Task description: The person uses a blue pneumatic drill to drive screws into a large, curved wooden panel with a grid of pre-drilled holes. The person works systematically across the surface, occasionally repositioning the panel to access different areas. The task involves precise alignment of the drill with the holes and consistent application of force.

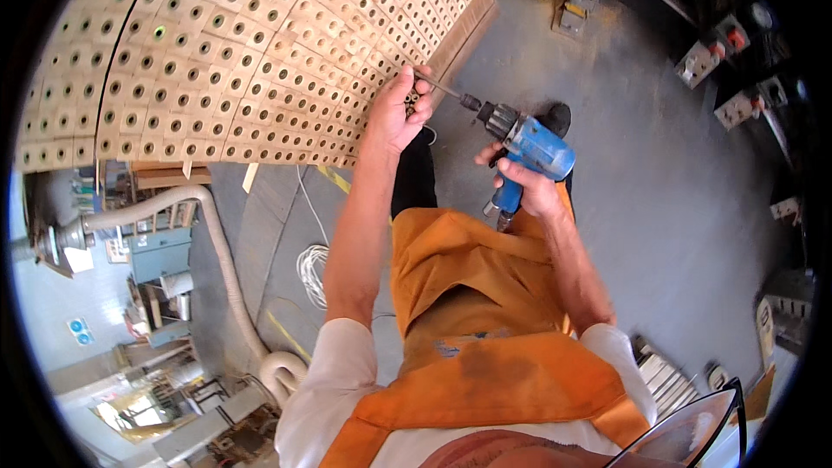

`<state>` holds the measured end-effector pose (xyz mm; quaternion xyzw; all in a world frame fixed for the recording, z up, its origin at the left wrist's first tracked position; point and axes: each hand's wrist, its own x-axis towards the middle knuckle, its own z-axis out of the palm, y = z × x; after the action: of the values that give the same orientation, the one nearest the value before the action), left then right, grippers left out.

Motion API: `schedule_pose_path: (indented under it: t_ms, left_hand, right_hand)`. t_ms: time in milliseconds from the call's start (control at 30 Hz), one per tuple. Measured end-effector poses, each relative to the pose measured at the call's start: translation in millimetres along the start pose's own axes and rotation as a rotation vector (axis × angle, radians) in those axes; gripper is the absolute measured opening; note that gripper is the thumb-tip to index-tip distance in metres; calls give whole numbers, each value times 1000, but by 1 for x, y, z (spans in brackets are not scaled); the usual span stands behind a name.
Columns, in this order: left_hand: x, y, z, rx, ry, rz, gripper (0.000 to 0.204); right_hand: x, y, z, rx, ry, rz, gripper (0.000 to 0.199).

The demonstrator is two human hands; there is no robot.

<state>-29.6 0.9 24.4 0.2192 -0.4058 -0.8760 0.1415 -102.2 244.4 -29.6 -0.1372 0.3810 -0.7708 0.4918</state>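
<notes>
My right hand (530, 184) is wrapped round the pistol grip of a blue air drill (544, 149), with a metal hose fitting below the grip. From its black chuck a long thin bit (449, 90) points up and left to my left hand (402, 113). The left fingers are curled round several small brass-and-dark ringed pieces (411, 102) that look like threaded inserts. Thumb and forefinger meet at the bit's tip, hiding it. Just beyond stands a large wooden block panel (251, 43) full of round holes. Many holes have dark rings in them; others, near my left hand, are bare wood.
A coiled white cable (312, 276) lies on the grey floor at left, near a ribbed beige hose (221, 247). Shelves and a workbench stand farther left. Grey machine boxes (711, 56) line the right side. I wear an orange apron (485, 373).
</notes>
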Motion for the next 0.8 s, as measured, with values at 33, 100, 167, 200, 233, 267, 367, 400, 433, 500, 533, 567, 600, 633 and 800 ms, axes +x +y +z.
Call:
schedule_pose_path:
  t_ms: [33, 100, 167, 200, 233, 267, 367, 400, 433, 500, 533, 567, 600, 633, 800]
  left_hand:
    - [-1, -3, 2, -73, -7, 21, 30]
    - [-1, -5, 2, 60, 67, 56, 29]
    - [-1, -4, 1, 146, 113, 43, 29]
    - [0, -4, -3, 166, 124, 11, 29]
    - [1, -3, -6, 185, 136, -20, 29]
    - [0, -2, -9, 145, 92, -22, 29]
    - [-1, 2, -13, 108, 24, -10, 29]
    - [1, 3, -8, 153, 43, 6, 29]
    - [2, 4, -5, 198, 62, 21, 29]
    - [10, 0, -3, 49, 102, 70, 28]
    - [12, -1, -3, -25, 122, 95, 28]
    - [13, -1, -3, -108, 111, 112, 27]
    - [15, -1, -3, -156, 92, 117, 26]
    - [18, -2, -2, -203, 73, 121, 26]
    - [16, -2, -4, -234, 68, 133, 27]
  right_hand:
    - [2, -1, 0, 23, 5, 12, 32]
    - [4, -2, 2, 26, 10, 14, 29]
    - [1, 0, 3, -238, 33, -1, 27]
    - [-1, 1, 2, -376, 42, -7, 26]
    - [0, 14, -4, -432, -21, -228, 34]
    - [0, 11, -1, -342, -16, -163, 34]
    - [3, 3, 6, -6, 9, 20, 32]
    - [6, 3, 8, -24, 29, 20, 31]
    - [10, 3, 9, -43, 47, 20, 31]
    - [20, 2, 13, -48, 55, 3, 30]
    - [26, 2, 17, -35, 44, -11, 29]
    - [30, 2, 22, -24, 37, -22, 29]
    - [34, 1, 27, -12, 31, -34, 28]
    - [37, -3, 30, -6, 40, -24, 27]
    - [46, -8, 22, 14, -2, -6, 24]
